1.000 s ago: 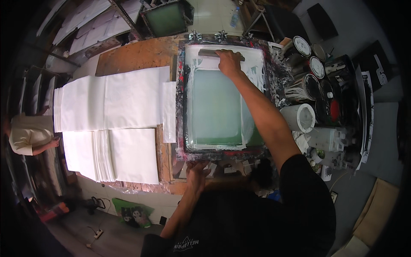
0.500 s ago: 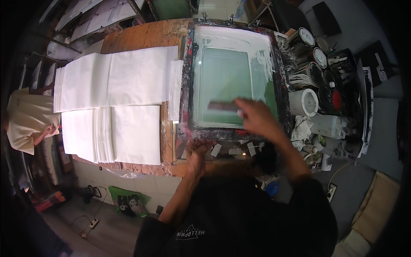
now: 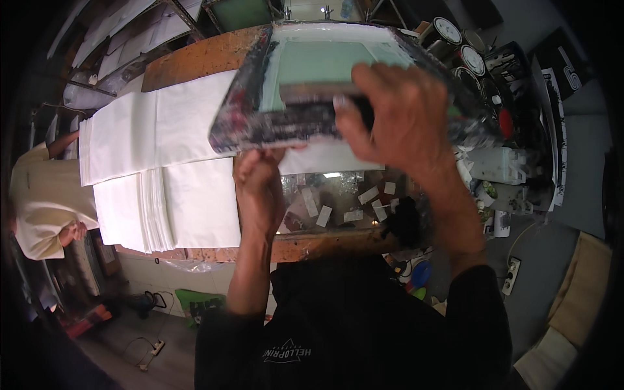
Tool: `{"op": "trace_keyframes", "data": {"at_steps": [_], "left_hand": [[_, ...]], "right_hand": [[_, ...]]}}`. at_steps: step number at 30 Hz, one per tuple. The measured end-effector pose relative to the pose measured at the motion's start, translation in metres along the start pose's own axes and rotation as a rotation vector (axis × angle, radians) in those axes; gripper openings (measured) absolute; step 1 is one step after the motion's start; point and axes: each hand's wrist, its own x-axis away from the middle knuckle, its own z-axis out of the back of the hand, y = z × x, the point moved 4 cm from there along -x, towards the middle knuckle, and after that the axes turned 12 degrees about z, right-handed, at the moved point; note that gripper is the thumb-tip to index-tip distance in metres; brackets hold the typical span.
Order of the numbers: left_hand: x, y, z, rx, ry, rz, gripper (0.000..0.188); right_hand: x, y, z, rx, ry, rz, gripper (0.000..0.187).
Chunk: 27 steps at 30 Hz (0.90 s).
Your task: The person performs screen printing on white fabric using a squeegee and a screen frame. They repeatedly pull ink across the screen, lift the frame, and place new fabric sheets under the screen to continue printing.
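The right hand (image 3: 406, 117) is gripping a blurred brown squeegee (image 3: 312, 95), its fingers clamping one end with the thumb on the near side, over the near part of a screen frame (image 3: 279, 127). That frame is sitting tilted, near edge raised, its pale green mesh (image 3: 322, 57) facing up. The left hand (image 3: 259, 177) is touching the near edge, fingers curling (whether they are pinching it, I cannot tell). Beneath, a white sheet (image 3: 331, 158) is showing partly, and white fabric (image 3: 195, 114) is lying leftward on the tabletop (image 3: 312, 247).
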Motion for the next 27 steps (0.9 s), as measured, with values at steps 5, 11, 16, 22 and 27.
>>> {"op": "trace_keyframes", "data": {"at_steps": [5,11,16,22,27], "left_hand": [[-0.083,-0.066,0.082,-1.487,0.756,-0.306,0.027],[-0.103,-0.103,0.096,-1.724,0.649,-0.349,0.018],[-0.088,-0.051,0.061,-1.369,0.583,-0.411,0.011],[-0.098,0.082,0.189,-1.419,0.579,-0.578,0.020],[-0.065,0.179,0.242,-1.802,1.338,-0.616,0.027]], "right_hand": [[-0.067,0.030,0.022,-0.136,-0.190,-0.101,0.040],[-0.113,0.057,0.038,-0.125,-0.347,-0.274,0.039],[-0.153,0.077,0.035,0.018,-0.331,0.007,0.043],[-0.171,0.095,0.050,-0.033,-0.287,-0.274,0.055],[-0.164,0.123,0.041,-0.053,-0.254,-0.005,0.063]]}}
